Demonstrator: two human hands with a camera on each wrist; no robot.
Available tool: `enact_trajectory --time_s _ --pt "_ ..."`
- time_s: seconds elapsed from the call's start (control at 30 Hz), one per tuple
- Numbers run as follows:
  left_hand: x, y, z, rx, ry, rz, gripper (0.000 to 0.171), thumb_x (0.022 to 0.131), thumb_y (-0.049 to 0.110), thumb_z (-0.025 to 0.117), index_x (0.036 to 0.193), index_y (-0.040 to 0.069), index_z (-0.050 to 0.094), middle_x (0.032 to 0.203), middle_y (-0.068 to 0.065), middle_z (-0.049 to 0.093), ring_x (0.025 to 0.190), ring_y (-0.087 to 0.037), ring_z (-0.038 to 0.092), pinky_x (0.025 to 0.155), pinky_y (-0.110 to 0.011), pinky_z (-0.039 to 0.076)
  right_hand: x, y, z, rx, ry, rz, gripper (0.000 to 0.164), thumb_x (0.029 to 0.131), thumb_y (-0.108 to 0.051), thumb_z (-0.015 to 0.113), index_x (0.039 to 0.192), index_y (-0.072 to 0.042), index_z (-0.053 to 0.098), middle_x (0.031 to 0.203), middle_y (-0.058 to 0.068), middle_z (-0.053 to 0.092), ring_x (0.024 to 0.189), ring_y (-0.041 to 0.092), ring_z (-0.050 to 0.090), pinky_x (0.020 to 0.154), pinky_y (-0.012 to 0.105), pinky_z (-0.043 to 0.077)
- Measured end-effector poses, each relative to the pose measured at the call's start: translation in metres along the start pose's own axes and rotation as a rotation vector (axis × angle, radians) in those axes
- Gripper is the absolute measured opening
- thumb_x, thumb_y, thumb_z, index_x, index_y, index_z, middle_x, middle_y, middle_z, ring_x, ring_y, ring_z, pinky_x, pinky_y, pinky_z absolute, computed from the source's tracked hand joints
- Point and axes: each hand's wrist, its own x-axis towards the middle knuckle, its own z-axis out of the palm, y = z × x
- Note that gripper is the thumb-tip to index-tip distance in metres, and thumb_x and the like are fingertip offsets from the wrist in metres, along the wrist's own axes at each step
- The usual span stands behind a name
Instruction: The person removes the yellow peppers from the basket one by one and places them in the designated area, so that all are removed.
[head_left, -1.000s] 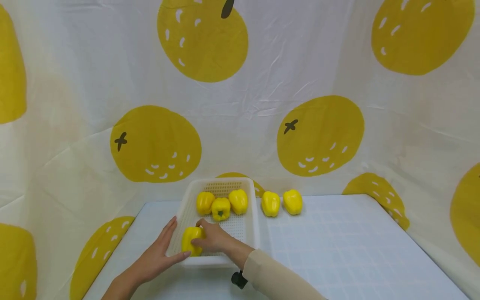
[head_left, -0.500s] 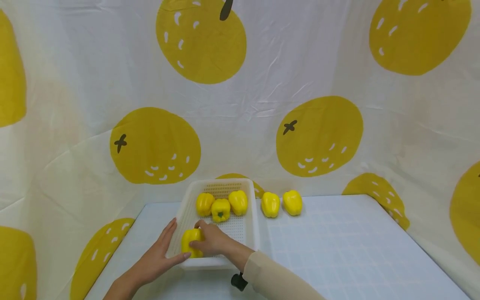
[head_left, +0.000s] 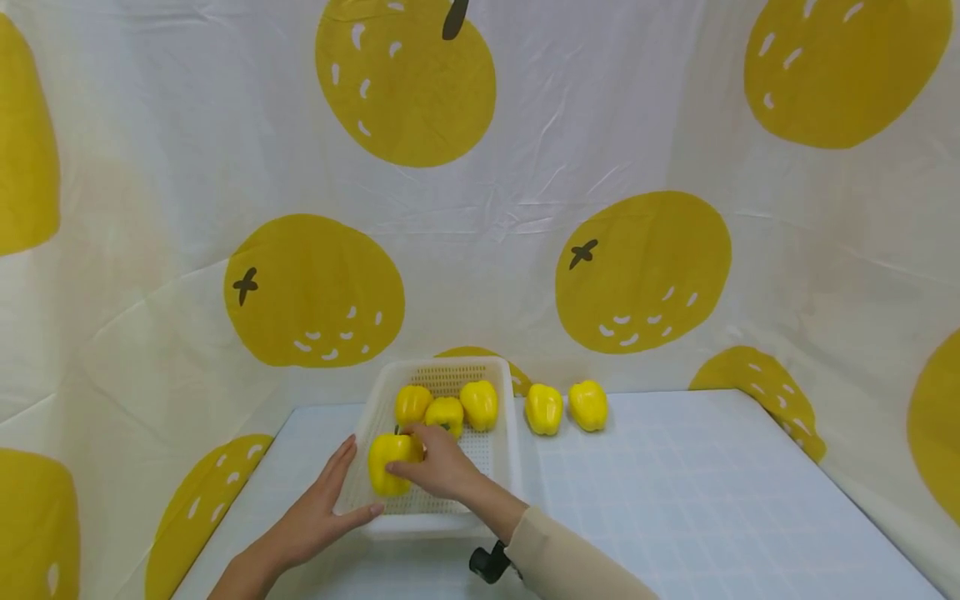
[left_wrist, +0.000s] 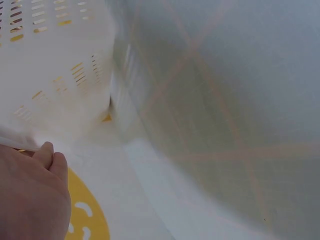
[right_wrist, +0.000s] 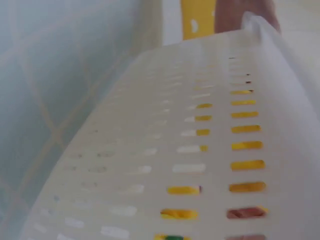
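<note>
My right hand grips a yellow bell pepper by its side, raised over the front left of a white plastic basket. The pepper's green stem points up. My left hand holds the basket's front left corner, thumb at the front rim and fingers along the left rim. In the left wrist view, the left hand touches the basket rim from outside. Inside the basket, at the back, lie more yellow bell peppers. In the right wrist view, the slotted basket wall hides most of the right hand.
Two more yellow bell peppers lie on the table right of the basket. A pale blue checked cloth covers the table. Behind it hangs a white curtain with large yellow fruit prints. A black device sits at the right wrist.
My right hand has lifted the bell pepper from the basket's front left corner, up and slightly right, tilting it so the stem shows. The left hand stays at the corner.
</note>
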Motion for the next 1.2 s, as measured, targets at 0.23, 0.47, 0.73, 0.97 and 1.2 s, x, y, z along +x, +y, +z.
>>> enact_trajectory --time_s 0.23,0.47,0.73,0.97,1.2 --pt "0.002 0.001 -0.002 -0.007 -0.018 -0.027 0.112 0.089 0.067 0.067 0.165 0.01 0.008 0.173 -0.012 0.001 0.153 -0.046 0.019 0.113 -0.072 0.026 -0.008 0.002 -0.017 -0.007 -0.017 -0.055 0.058 0.093 -0.04 0.074 0.139 -0.008 0.061 0.138 0.005 0.06 0.113 0.015 0.056 0.093 0.032 0.051" --pt "0.002 0.001 -0.003 -0.012 -0.015 -0.023 0.113 0.088 0.068 0.066 0.165 0.01 0.007 0.173 -0.012 0.0 0.154 -0.045 0.016 0.114 -0.073 0.023 -0.017 0.005 -0.037 0.016 -0.023 -0.067 0.056 0.092 -0.037 0.076 0.138 -0.007 0.062 0.137 0.004 0.06 0.113 0.018 0.055 0.096 0.04 0.05" --pt "0.001 0.003 -0.003 -0.015 -0.027 -0.047 0.115 0.088 0.068 0.067 0.166 0.011 0.005 0.173 -0.012 -0.002 0.154 -0.046 0.014 0.114 -0.073 0.023 -0.027 0.013 -0.06 0.03 -0.018 0.0 0.057 0.091 -0.039 0.077 0.139 -0.011 0.061 0.131 0.005 0.057 0.113 0.022 0.052 0.094 0.041 0.049" --pt "0.001 0.005 -0.003 -0.009 -0.031 -0.058 0.115 0.087 0.067 0.068 0.165 0.01 0.005 0.172 -0.013 -0.002 0.154 -0.045 0.015 0.114 -0.073 0.022 -0.034 0.019 -0.081 0.024 0.004 0.038 0.056 0.091 -0.039 0.077 0.138 -0.016 0.061 0.129 0.007 0.055 0.113 0.026 0.053 0.092 0.043 0.053" --pt "0.002 0.004 -0.003 -0.011 -0.031 -0.058 0.115 0.088 0.066 0.068 0.166 0.011 0.005 0.172 -0.013 -0.001 0.154 -0.046 0.015 0.113 -0.074 0.022 -0.041 0.027 -0.102 0.004 0.044 0.057 0.056 0.09 -0.038 0.079 0.138 -0.015 0.062 0.134 0.01 0.055 0.118 0.031 0.054 0.09 0.045 0.056"
